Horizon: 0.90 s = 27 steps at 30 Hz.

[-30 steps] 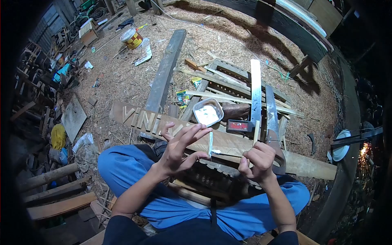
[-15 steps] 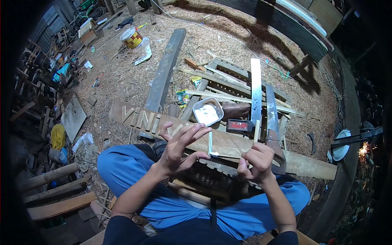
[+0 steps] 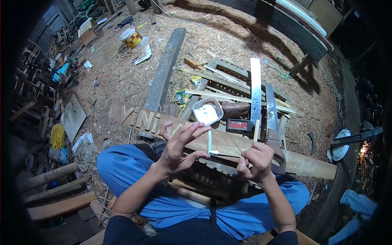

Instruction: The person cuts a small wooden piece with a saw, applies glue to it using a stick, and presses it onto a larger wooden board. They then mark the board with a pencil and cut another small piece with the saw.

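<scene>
My left hand (image 3: 178, 148) pinches a short wooden piece (image 3: 210, 141) by its ends, between the thumb and the fingertips. A white paste coats the face of this piece. In my closed right hand (image 3: 258, 162) is a thin stick (image 3: 228, 155), its tip touching the lower end of the piece, where a white blob sits. A pale wood strip (image 3: 257, 130) rises just above my right fist; whether the hand also holds it I cannot tell. Beyond my hands stands a square plastic tub (image 3: 220, 110) of white paste.
Several short wood pieces (image 3: 141, 119) lie along a long board (image 3: 232, 141) before me. A hand saw (image 3: 271, 110), a metal straightedge (image 3: 256, 90) and a black-and-red box (image 3: 239, 125) lie right of the tub. Sparks (image 3: 363, 149) fly at far right, near a person's blue-clad leg (image 3: 359, 204).
The stick's white tip has shifted very slightly at the lower end of the wooden piece. Blue clothing of another person has come into view at the lower right.
</scene>
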{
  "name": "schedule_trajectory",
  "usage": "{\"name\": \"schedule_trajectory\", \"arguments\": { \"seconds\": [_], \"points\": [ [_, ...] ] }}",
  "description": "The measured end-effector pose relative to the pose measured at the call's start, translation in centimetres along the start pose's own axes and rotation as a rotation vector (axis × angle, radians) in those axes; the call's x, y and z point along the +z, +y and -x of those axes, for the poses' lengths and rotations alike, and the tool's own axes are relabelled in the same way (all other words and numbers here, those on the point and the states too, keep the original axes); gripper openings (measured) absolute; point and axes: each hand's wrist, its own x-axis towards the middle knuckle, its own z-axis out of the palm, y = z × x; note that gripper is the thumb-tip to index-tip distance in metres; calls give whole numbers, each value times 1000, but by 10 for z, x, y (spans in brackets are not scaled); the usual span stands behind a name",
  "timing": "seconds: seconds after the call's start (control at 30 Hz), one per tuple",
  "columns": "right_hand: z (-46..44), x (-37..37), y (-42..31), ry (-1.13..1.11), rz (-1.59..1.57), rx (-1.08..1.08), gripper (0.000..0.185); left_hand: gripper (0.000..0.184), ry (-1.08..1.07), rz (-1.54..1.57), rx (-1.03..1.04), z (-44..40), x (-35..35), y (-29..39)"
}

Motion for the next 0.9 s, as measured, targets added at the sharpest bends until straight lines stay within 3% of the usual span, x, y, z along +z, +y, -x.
{"name": "schedule_trajectory", "arguments": {
  "seconds": [0.27,0.57,0.9],
  "points": [
    [1,1,3,28,-10,38,12,90,-13,16,-8,-1,0,1],
    [0,0,2,42,-47,47,10,72,-76,38,23,-9,-9,8],
    [-1,-1,2,35,-62,68,9,69,-32,268,12,-8,-3,4]
  ]
}}
